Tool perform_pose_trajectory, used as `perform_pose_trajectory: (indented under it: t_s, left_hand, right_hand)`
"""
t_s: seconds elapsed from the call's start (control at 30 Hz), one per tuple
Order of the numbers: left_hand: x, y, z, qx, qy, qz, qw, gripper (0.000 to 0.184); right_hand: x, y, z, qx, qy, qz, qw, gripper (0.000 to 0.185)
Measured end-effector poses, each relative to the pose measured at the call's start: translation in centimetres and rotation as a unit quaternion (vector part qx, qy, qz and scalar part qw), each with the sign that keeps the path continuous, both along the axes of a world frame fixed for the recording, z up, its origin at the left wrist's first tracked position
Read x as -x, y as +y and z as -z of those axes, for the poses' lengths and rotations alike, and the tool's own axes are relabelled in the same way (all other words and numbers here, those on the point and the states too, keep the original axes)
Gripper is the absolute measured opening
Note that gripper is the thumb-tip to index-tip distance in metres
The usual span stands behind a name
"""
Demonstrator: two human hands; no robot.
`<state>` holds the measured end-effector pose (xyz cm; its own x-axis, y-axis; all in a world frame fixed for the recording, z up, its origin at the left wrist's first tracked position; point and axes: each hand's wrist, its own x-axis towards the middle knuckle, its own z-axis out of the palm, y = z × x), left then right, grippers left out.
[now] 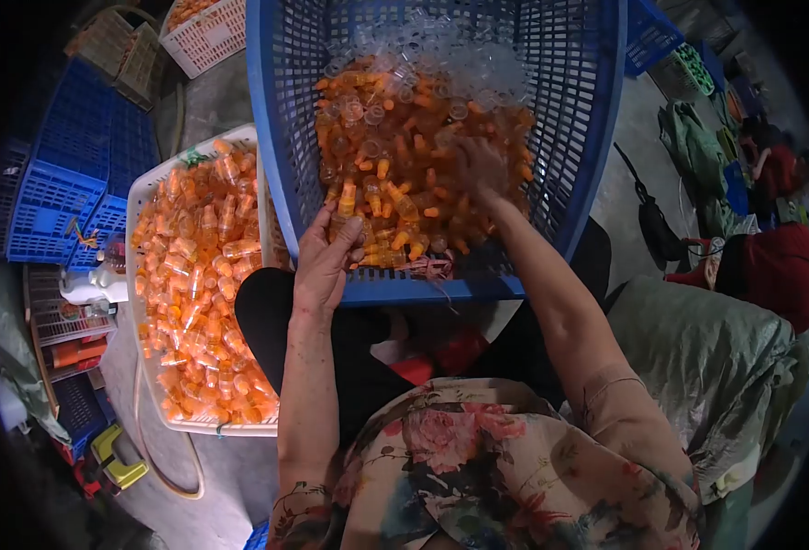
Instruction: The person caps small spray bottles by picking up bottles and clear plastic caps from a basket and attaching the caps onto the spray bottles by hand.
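A large blue plastic basket (pixel 395 291) stands tilted in front of me. In it lies a heap of small clear bottles with orange tops (pixel 404 206), with loose clear plastic caps or cups (pixel 450 60) at the far end. My left hand (pixel 325 249) is at the basket's near left edge, its thumb and fingers closed around a small orange-topped bottle (pixel 348 200). My right hand (pixel 473 168) reaches down into the middle right of the heap. Motion blurs its fingers, so their hold is unclear.
To the left, a white basket (pixel 177 423) is full of similar orange-topped bottles. Stacked blue crates (pixel 79 137) stand beyond it. A hose (pixel 171 481) and a yellow object (pixel 120 458) lie on the floor. At right are green sacks (pixel 707 367) and a person in red (pixel 771 275).
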<state>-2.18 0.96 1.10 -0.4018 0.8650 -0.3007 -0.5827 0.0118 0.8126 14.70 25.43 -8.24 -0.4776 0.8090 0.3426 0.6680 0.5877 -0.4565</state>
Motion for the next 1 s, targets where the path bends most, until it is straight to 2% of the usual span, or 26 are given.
perform_pose_trajectory:
  t_s: [0.07, 0.2, 0.3, 0.37, 0.43, 0.47, 0.5, 0.53, 0.6, 0.73, 0.83, 0.9, 0.97, 1.0]
  left_hand:
    - [-0.5, 0.1, 0.1, 0.009, 0.010, 0.010, 1.000, 0.045]
    - [-1.3, -0.1, 0.8, 0.047, 0.042, 0.013, 0.998, 0.037]
    - [-1.6, -1.2, 0.9, 0.045, 0.019, 0.025, 0.999, 0.031]
    - [-2.3, -2.3, 0.8, 0.038, -0.005, 0.030, 0.999, 0.029]
    - [-3.4, -4.0, 0.8, 0.041, -0.064, 0.048, 0.996, 0.026]
    - [-4.0, -4.6, 0.9, 0.044, -0.063, 0.046, 0.996, 0.026]
    - [-4.6, -5.1, 0.8, 0.058, -0.071, 0.079, 0.993, 0.026]
    - [-5.1, -5.5, 0.8, 0.069, -0.077, 0.110, 0.988, 0.025]
    - [-6.3, -6.1, 0.8, 0.072, -0.081, 0.121, 0.987, 0.027]
    - [-7.6, -7.5, -0.3, 0.045, -0.109, 0.092, 0.989, 0.027]
    - [-6.8, -7.8, -0.7, 0.028, -0.106, 0.063, 0.992, 0.026]
    - [-5.9, -7.6, -0.6, 0.013, -0.099, 0.080, 0.992, 0.025]
    - [-5.7, -5.7, -0.7, 0.022, -0.113, 0.161, 0.980, 0.024]
    - [-6.1, -4.7, -0.9, 0.019, -0.153, 0.202, 0.967, 0.024]
  right_hand:
    - [0.9, -3.2, -1.6, 0.044, 0.089, -0.077, 0.992, 0.026]
    - [2.6, -6.0, -0.2, 0.078, 0.082, -0.138, 0.984, 0.030]
    - [2.5, -7.0, 0.1, 0.120, 0.088, -0.170, 0.974, 0.035]
    - [1.7, -5.9, -0.3, -0.015, 0.077, -0.181, 0.980, 0.041]
    - [0.8, -5.3, -3.0, -0.015, 0.041, -0.212, 0.976, 0.043]
    - [0.6, -5.3, -4.5, 0.139, 0.115, -0.238, 0.954, 0.042]
    - [0.7, -5.5, -5.6, 0.289, 0.185, -0.259, 0.903, 0.042]
    - [0.9, -5.9, -6.5, 0.290, 0.187, -0.264, 0.901, 0.042]
    - [1.2, -6.7, -7.9, 0.429, 0.256, -0.222, 0.838, 0.038]
    - [-0.9, -5.5, -7.1, 0.487, 0.258, -0.177, 0.816, 0.037]
    - [-4.1, -8.2, -10.3, 0.459, 0.268, -0.193, 0.825, 0.036]
    - [-6.7, -10.6, -11.5, 0.282, 0.215, -0.274, 0.894, 0.035]
    - [-8.5, -12.3, -12.0, 0.083, 0.158, -0.359, 0.916, 0.035]
    - [-9.1, -13.7, -13.4, 0.036, 0.114, -0.371, 0.921, 0.034]
